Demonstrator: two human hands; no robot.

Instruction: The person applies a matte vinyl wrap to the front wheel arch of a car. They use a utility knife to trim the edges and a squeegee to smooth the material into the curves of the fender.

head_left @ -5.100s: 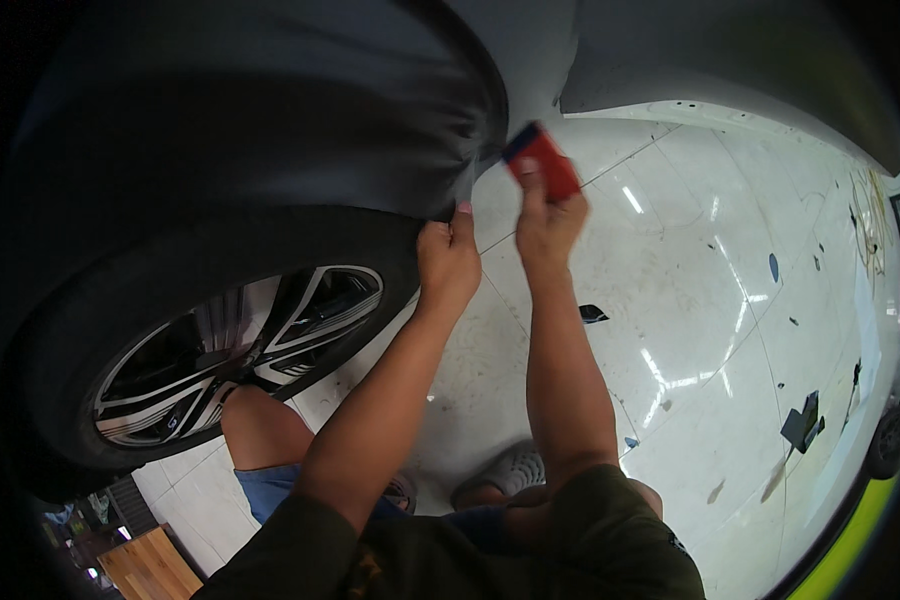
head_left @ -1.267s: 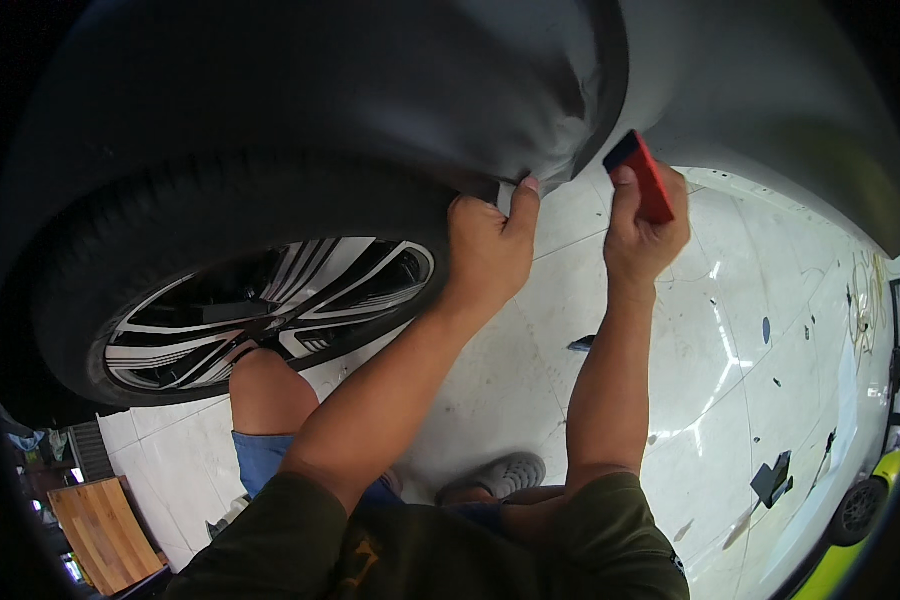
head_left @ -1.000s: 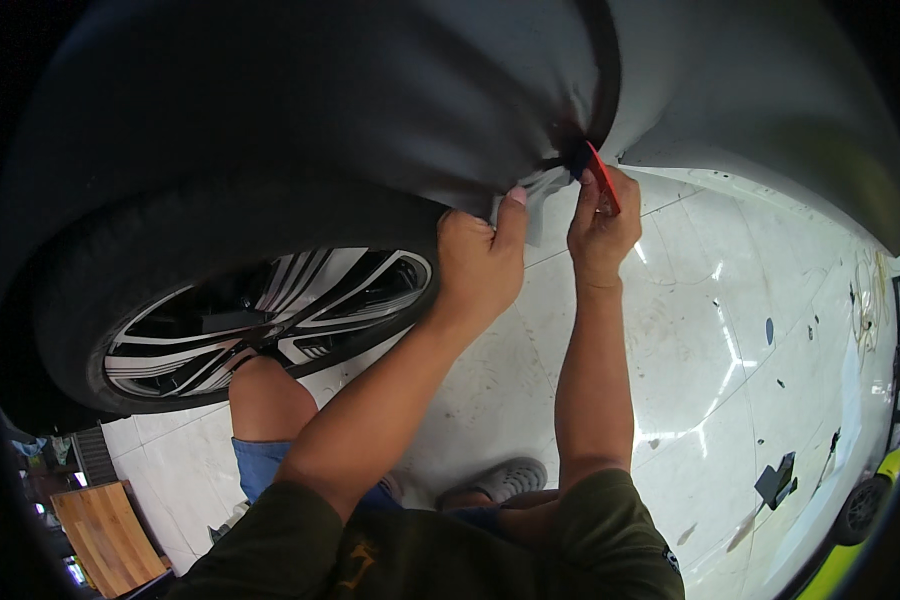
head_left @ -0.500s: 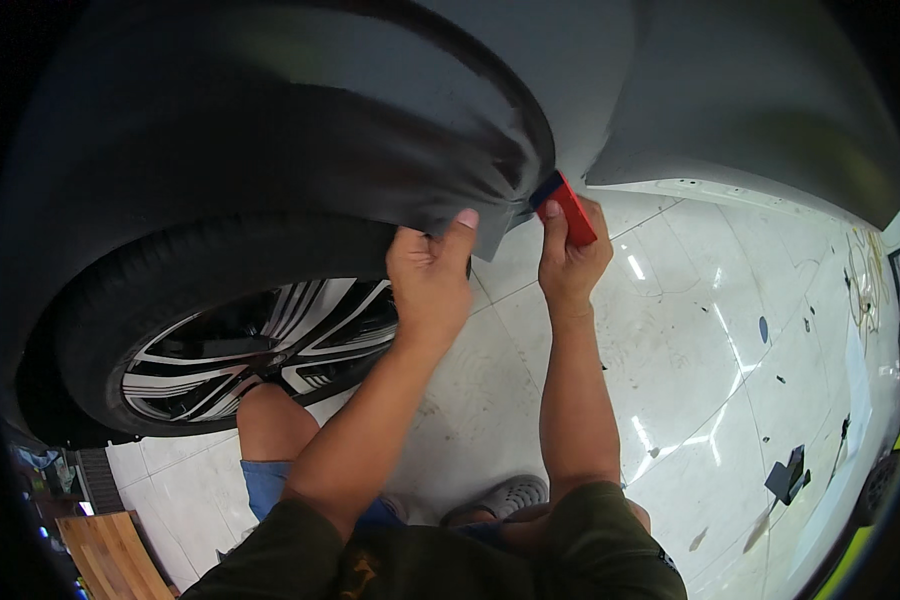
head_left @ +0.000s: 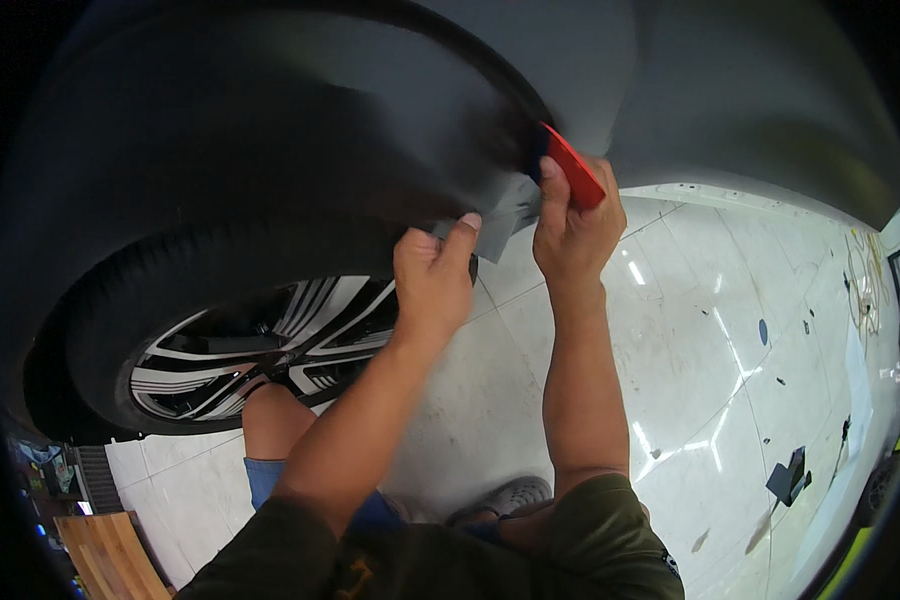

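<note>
Glossy white tiled floor [head_left: 660, 350]

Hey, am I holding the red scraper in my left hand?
No, the red scraper is in your right hand, while your left hand grips the edge of the grey sheet.

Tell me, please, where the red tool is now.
In the head view's upper half, right of centre, the red tool is in the right grip, just above and right of the grey sheet in the left grip.

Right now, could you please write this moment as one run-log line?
Left hand: pinches grey film | Right hand: holds red squeegee at dark panel | Near left hand: spoked wheel | Floor: pale glossy tiles
</note>
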